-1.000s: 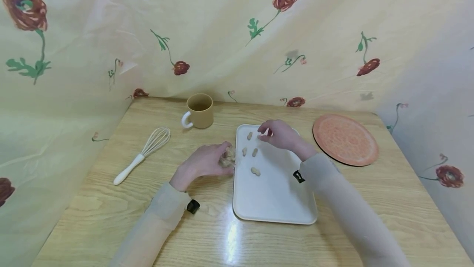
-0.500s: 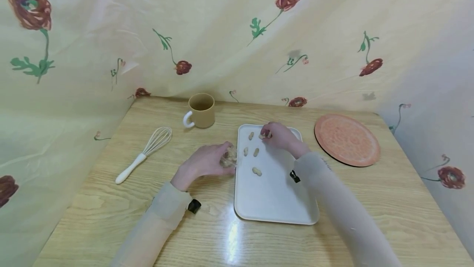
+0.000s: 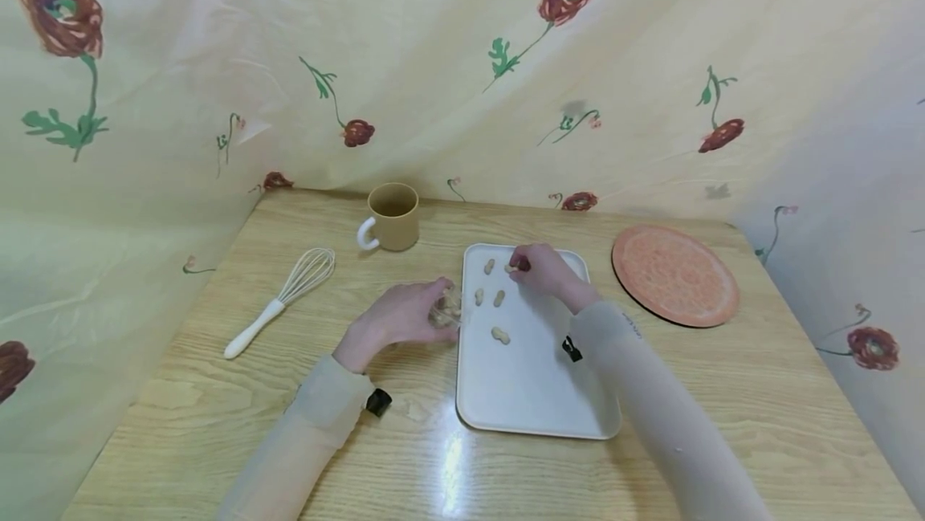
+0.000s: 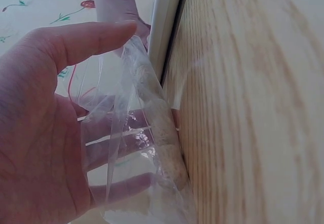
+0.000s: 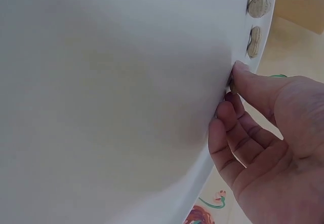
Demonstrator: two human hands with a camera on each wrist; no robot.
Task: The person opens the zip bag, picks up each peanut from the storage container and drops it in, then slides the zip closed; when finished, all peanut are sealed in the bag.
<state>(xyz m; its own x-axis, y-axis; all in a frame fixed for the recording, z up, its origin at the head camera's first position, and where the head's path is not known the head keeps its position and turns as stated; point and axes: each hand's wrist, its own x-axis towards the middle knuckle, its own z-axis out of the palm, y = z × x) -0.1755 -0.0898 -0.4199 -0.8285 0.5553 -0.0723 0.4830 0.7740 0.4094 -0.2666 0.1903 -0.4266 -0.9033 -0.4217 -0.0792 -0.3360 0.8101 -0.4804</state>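
Note:
My left hand [image 3: 406,314] holds a clear plastic bag [image 4: 124,117] of peanuts at the left edge of the white tray [image 3: 538,380]. In the left wrist view, the thumb touches the bag's upper part, fingers lie behind it, and several peanuts [image 4: 162,127] show through the plastic. Over the tray's far part, my right hand [image 3: 549,274] pinches a peanut [image 3: 511,269] at its fingertips; the right wrist view mostly hides this peanut behind the thumb. Several other peanuts lie apart on the tray's left side, the nearest one [image 3: 500,335] lowest.
A tan mug [image 3: 399,220] with a white handle stands behind the left hand. Farther left lies a whisk [image 3: 278,304] with a white handle. To the tray's right is a round pinkish-orange mat [image 3: 675,276]. Flower-patterned cloth [image 3: 433,63] hangs behind the wooden table [image 3: 347,473].
The right hand has shifted slightly toward the near side, and its fingers have drawn together on the peanut at the tray's far part. The left hand and its bag stay in place.

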